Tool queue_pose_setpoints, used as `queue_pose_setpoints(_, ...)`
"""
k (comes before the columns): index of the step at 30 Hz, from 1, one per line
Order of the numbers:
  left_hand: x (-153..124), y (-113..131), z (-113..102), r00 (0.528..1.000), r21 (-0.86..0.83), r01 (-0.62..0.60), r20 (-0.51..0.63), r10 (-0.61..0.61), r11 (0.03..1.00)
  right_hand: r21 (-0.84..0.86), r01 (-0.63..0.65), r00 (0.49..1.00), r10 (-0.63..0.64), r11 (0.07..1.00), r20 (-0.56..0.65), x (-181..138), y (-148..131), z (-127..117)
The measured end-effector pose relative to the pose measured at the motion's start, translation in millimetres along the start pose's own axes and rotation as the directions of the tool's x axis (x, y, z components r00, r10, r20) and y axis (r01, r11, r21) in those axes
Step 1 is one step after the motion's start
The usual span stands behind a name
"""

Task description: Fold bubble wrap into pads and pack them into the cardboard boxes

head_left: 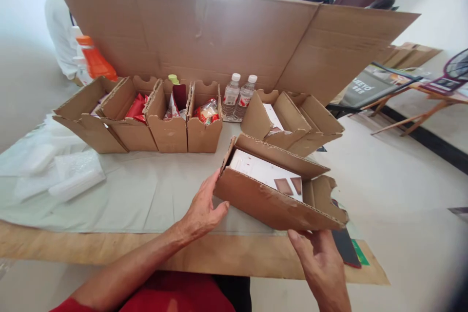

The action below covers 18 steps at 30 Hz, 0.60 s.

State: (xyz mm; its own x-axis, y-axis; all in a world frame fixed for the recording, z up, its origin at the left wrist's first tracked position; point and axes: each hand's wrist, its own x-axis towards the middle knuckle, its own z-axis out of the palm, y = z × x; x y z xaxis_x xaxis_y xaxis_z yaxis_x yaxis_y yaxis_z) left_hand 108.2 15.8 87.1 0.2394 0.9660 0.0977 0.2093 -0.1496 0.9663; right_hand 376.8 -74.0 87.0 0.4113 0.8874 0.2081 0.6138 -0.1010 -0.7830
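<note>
I hold a narrow cardboard box [270, 202] tilted just above the table's front edge. A white carton with brown squares [266, 173] lies inside it. My left hand [203, 212] grips the box's left end, thumb on the front wall and fingers behind. My right hand [320, 263] supports the box's lower right corner from beneath, fingers curled under it. A dark flat card with a green edge [347, 248] lies under that corner.
A row of cardboard boxes [168, 131] with snack packets stands at the back; two water bottles [237, 97] and two more boxes [292, 126] sit to its right. A tall cardboard screen [219, 34] stands behind. Plastic bags [66, 175] lie at left. People stand beyond the screen.
</note>
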Motion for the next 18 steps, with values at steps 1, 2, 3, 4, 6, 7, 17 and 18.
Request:
queue_pose_setpoints(1, -5, -3, -5, 0.998, 0.012, 0.023, -0.058, -0.022, 1.0, 0.017, 0.018, 1.0, -0.018, 1.0, 0.018, 7, -8, 11)
queue_pose_setpoints(2, -9, -6, -11, 0.992, 0.023, 0.049, -0.119, -0.046, 0.999, 0.043, 0.034, 0.998, -0.036, 0.999, 0.046, 13, -16, 21)
queue_pose_setpoints(3, -14, -9, -19, 0.982, 0.032, 0.076, -0.178, -0.069, 0.997, 0.077, 0.047, 0.996, -0.053, 0.996, 0.077, 19, -25, 32)
queue_pose_setpoints(4, -18, -11, -27, 0.97, 0.038, 0.099, -0.228, -0.088, 0.994, 0.113, 0.058, 0.992, -0.07, 0.992, 0.103, 25, -33, 43)
queue_pose_setpoints(6, -22, -16, -44, 0.949, 0.036, 0.13, -0.293, -0.114, 0.991, 0.173, 0.078, 0.985, -0.102, 0.982, 0.139, 36, -47, 65)
queue_pose_setpoints(7, -21, -17, -51, 0.941, 0.029, 0.139, -0.315, -0.123, 0.99, 0.194, 0.085, 0.981, -0.116, 0.977, 0.153, 41, -53, 75)
queue_pose_setpoints(17, 8, -30, -85, 0.939, 0.147, 0.035, -0.344, 0.017, 0.989, 0.397, -0.07, 0.97, -0.031, 0.915, 0.243, 50, -39, 115)
queue_pose_setpoints(18, 1, -33, -95, 0.94, 0.21, 0.026, -0.339, 0.047, 0.977, 0.373, -0.139, 0.965, 0.04, 0.917, 0.261, 43, -33, 114)
